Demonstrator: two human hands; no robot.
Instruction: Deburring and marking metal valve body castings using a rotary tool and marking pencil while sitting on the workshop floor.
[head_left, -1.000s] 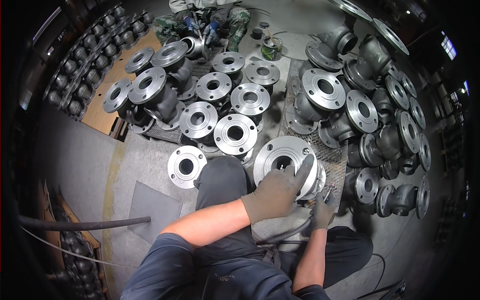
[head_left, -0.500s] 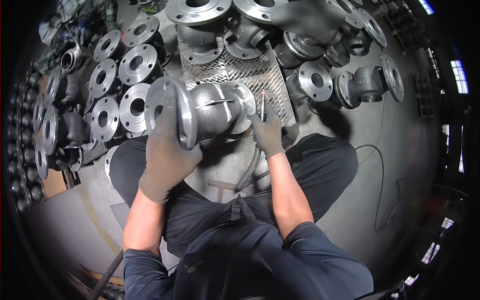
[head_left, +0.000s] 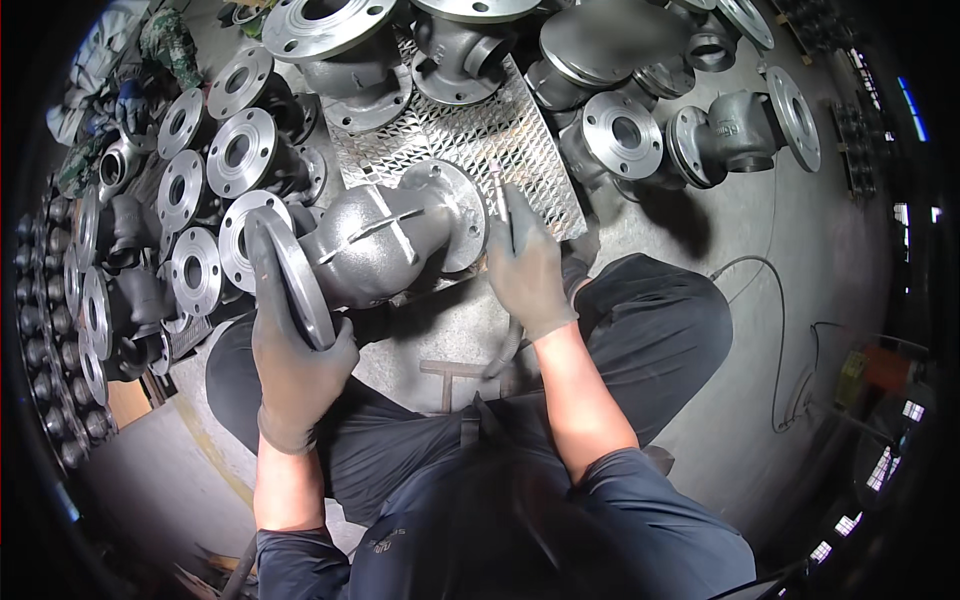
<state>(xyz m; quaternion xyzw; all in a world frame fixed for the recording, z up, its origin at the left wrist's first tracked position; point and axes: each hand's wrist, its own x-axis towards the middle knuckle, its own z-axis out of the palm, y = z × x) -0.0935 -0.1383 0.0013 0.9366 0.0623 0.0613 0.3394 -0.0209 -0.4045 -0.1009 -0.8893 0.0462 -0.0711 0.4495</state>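
A grey cast flanged valve body lies in front of my crossed legs, with raised crossing ribs on its rounded middle. My left hand, in a grey glove, is closed on the rim of its near-left flange, which stands nearly edge-on. In my gloved right hand is a slim hand grinder with a pinkish tip, pointing away from me. The tip is beside the valve body's far-right flange; whether they touch I cannot tell. A ribbed hose runs below my right hand, partly hidden.
A textured metal plate lies beyond the valve body. More flanged valve bodies stand at the left, far side and right. A T-shaped metal bar lies before my lap. A cable curves across the floor; another person's gloved hand shows upper left.
The valve body has been turned, its left flange now more edge-on and its ribs facing up. My left hand has moved lower with the flange; the grinder has shifted left. The head view has shifted.
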